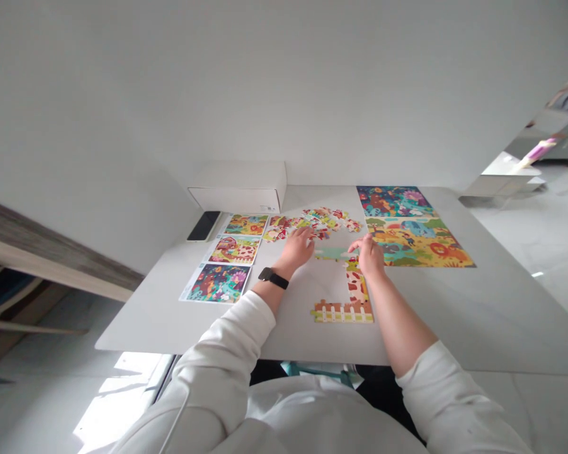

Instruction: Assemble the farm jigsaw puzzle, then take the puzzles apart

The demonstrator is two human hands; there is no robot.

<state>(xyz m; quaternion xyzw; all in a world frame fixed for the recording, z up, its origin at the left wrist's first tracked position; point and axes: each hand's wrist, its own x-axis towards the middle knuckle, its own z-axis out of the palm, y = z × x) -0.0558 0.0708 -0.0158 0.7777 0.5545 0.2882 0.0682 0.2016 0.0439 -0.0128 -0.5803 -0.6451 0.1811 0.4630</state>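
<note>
My left hand (298, 249), a dark watch (273, 277) on its wrist, reaches over the near edge of a heap of loose jigsaw pieces (319, 217). Its fingers are stretched out and touch or hover just above the pieces; I see nothing held. My right hand (371, 257) is by the upper right corner of a partly joined jigsaw puzzle (343, 313). One digit points left, apart from the bent fingers, and no piece shows in them. The joined part has a sky strip, a brown-spotted right side and a white fence along the bottom.
Three small picture sheets (234, 250) lie left of the puzzle, near a phone (203, 226). A white box (239, 188) stands at the back against the wall. Two finished-looking colourful pictures (414, 243) lie at the right. The table's front edge is close to my body.
</note>
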